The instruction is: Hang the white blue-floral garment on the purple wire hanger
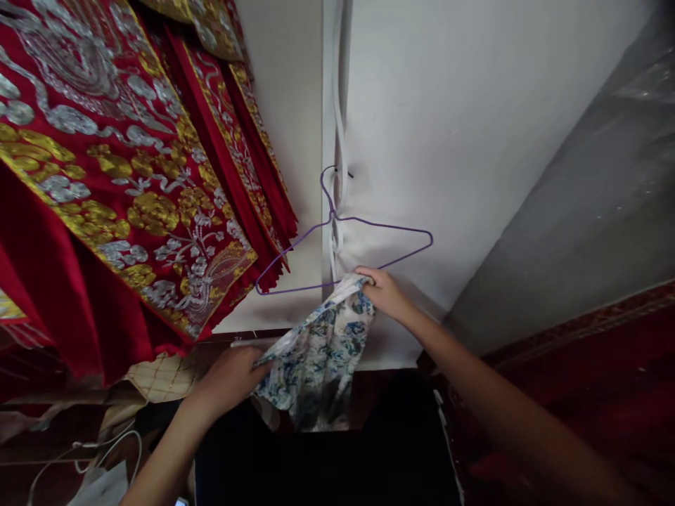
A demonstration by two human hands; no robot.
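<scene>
A floral garment [321,344], white with blue and green print, hangs gathered between my two hands; its exact kind is not clear. My left hand [235,372] is closed on its lower left edge. Higher up, my right hand [384,289] pinches the garment's upper right corner, close to the bottom bar of a purple wire hanger [380,224]. The hanger's hook is caught at the wall beside a white cable. Part of its lower bar is hidden behind the cloth and my right hand.
Red cloth embroidered in gold and silver [158,211] hangs at the left. A white cable [339,105] runs down the pale wall [448,105]. At the lower left lie a white cord [140,450] and papers [103,488]. Dark red fabric [590,365] is at the right.
</scene>
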